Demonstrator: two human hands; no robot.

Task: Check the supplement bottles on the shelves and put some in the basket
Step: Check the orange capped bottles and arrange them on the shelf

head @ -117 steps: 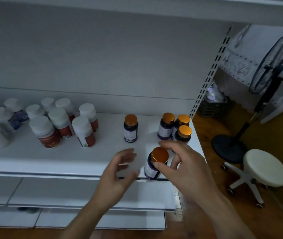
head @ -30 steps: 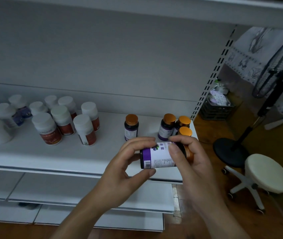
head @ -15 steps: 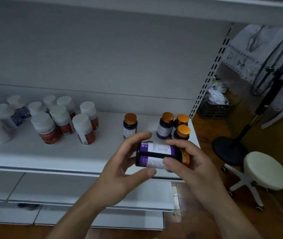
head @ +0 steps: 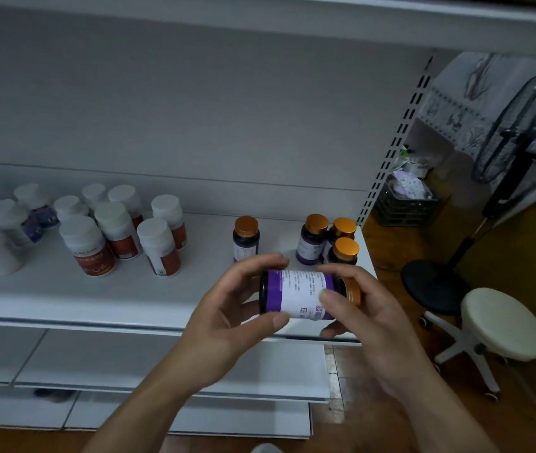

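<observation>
A dark cylindrical supplement bottle with purple-and-white label and orange cap [head: 299,294] is held sideways, gripped between the left hand [head: 227,310] at its base and the right hand [head: 369,318] by the cap. Judged light, rigid, slick; best taken around the labelled body.

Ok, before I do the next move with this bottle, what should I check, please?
1. Grip: left hand and right hand hold the bottle: ok.
2. Cap on: ok.
3. Label faces the camera: ok.
4. Small print readable: cannot tell, blurred.
5. Basket in sight: cannot tell; only a dark crate shows.
</observation>
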